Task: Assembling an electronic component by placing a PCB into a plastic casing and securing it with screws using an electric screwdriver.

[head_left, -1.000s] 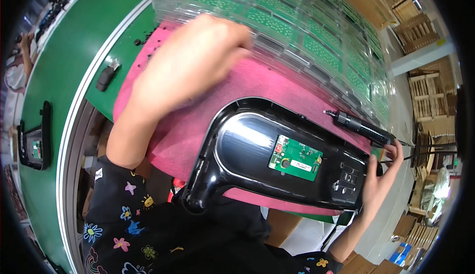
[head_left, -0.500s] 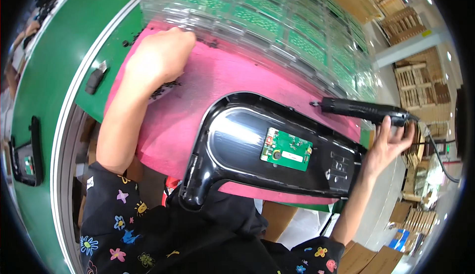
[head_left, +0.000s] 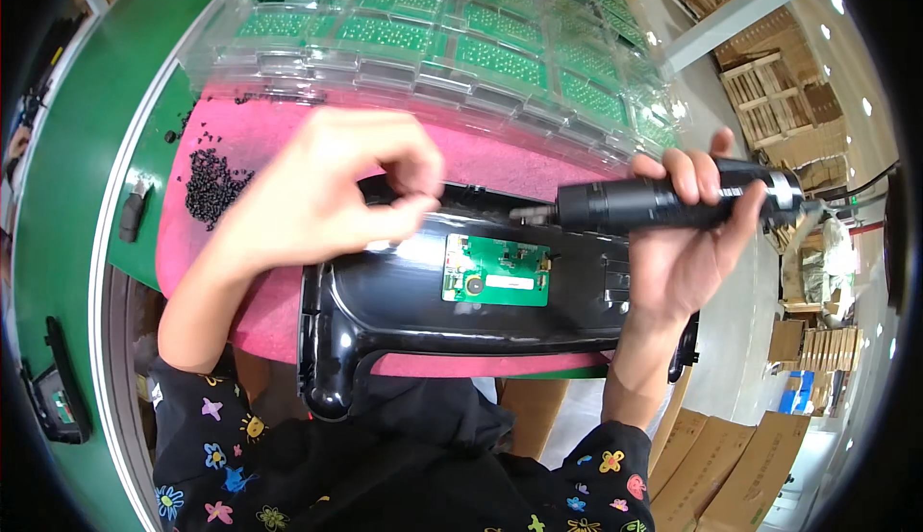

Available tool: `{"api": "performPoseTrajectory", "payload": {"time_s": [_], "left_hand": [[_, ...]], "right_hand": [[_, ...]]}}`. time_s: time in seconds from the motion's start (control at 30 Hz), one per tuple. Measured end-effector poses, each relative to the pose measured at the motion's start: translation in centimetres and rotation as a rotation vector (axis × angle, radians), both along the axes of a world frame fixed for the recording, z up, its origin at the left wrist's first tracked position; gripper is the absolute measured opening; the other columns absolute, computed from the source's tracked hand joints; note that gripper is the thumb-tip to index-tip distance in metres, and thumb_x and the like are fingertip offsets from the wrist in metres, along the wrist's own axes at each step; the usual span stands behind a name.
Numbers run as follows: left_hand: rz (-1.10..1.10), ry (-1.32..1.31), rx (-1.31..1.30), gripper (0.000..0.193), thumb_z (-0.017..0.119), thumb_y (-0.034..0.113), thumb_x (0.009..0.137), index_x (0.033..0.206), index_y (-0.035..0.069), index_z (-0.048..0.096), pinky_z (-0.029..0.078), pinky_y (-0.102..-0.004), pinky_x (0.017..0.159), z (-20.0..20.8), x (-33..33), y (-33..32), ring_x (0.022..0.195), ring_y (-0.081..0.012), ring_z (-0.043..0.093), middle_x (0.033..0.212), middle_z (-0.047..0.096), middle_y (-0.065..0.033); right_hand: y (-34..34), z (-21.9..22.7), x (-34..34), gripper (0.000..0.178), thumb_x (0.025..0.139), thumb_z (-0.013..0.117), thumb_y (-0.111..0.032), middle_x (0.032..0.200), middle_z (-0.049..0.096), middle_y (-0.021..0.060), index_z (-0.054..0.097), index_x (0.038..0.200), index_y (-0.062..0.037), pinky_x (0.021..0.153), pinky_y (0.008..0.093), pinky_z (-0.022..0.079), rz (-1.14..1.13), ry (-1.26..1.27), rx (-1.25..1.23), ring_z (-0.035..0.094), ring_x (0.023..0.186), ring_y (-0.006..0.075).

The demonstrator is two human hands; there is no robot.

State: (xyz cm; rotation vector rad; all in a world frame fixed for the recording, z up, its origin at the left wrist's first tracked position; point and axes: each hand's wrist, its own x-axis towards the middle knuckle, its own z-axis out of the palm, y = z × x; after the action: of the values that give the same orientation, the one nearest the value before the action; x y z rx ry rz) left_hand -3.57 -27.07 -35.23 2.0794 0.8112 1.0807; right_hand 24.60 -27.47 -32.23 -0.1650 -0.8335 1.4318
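My right hand (head_left: 687, 234) is wrapped round a black electric screwdriver (head_left: 625, 207), raised over the right part of a black plastic housing (head_left: 385, 316). The screwdriver's bit points left, toward my other hand. Above the housing's far left part, my left hand (head_left: 351, 186) is smeared by motion, its fingers curled toward the thumb; whatever may be between the fingertips is too small to make out. Inside the housing lies a green circuit board (head_left: 497, 272). A pile of small black screws (head_left: 213, 186) rests on the pink mat (head_left: 264, 325), left of my left hand.
Clear plastic trays with green circuit boards (head_left: 385, 32) are stacked along the mat's far side. On the green table strip at left lies a small dark object (head_left: 133, 213). Farther left, another black housing (head_left: 60, 393) sits on a green surface. Cardboard boxes (head_left: 740, 470) stand at lower right.
My left hand has moved right, from the screw pile to above the housing. My right hand has closed round the screwdriver, lifted it off the mat and brought it left over the housing.
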Motion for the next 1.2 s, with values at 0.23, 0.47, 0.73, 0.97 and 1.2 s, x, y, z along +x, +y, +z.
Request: {"api": "performPoseTrajectory", "payload": {"time_s": [0.23,0.47,0.73,0.97,1.2], "left_hand": [[-0.134,0.01,-0.055,0.009,0.068,0.0,0.081,0.087,-0.002,0.062,0.052,-0.0334,0.069,-2.4,2.9,-1.2,0.078,-0.0222,0.064,0.087,0.064,-0.0097],[-0.182,0.148,0.115,0.021,0.075,0.015,0.077,0.084,0.001,0.061,0.049,-0.0362,0.062,-2.6,3.2,-1.3,0.072,-0.0267,0.06,0.08,0.06,-0.0083],[-0.207,0.171,0.239,0.024,0.078,0.015,0.073,0.082,0.002,0.059,0.047,-0.0357,0.06,-2.4,3.5,-1.6,0.071,-0.0242,0.058,0.078,0.057,-0.0066],[-0.27,0.167,-0.014,0.019,0.075,0.012,0.076,0.082,0.002,0.059,0.048,-0.0362,0.062,-2.1,3.4,-1.8,0.073,-0.026,0.059,0.08,0.058,-0.0075],[-0.2,0.279,0.12,0.017,0.074,0.014,0.075,0.08,0.003,0.062,0.049,-0.0356,0.063,-2.1,3.4,-1.6,0.078,-0.024,0.06,0.086,0.061,-0.0061]], "right_hand": [[-2.5,-0.2,-1.5,0.036,0.093,0.065,-0.027,0.072,0.045,-0.0048,0.045,0.117,-0.0112,0.083,0.0322,0.034,0.029,0.019,0.121,0.045,0.07,0.0084],[-3.4,-1.0,-1.5,0.036,0.09,0.069,-0.025,0.071,0.05,-0.0061,0.044,0.113,-0.014,0.082,0.0325,0.035,-0.001,-0.042,0.143,0.048,0.068,0.0081],[-4.0,-0.9,-1.9,0.036,0.087,0.073,-0.023,0.068,0.052,-0.0063,0.043,0.105,-0.0155,0.08,0.033,0.037,0.002,-0.043,0.175,0.051,0.067,0.0082],[-4.2,-0.4,-1.7,0.036,0.086,0.071,-0.021,0.068,0.052,-0.0051,0.043,0.108,-0.0143,0.079,0.0331,0.037,-0.032,-0.091,0.248,0.051,0.067,0.0092],[-3.3,-0.3,1.1,0.038,0.085,0.068,-0.02,0.069,0.052,0.0009,0.043,0.111,-0.0127,0.07,0.0338,0.039,-0.113,-0.387,0.304,0.05,0.063,0.0138]]}}
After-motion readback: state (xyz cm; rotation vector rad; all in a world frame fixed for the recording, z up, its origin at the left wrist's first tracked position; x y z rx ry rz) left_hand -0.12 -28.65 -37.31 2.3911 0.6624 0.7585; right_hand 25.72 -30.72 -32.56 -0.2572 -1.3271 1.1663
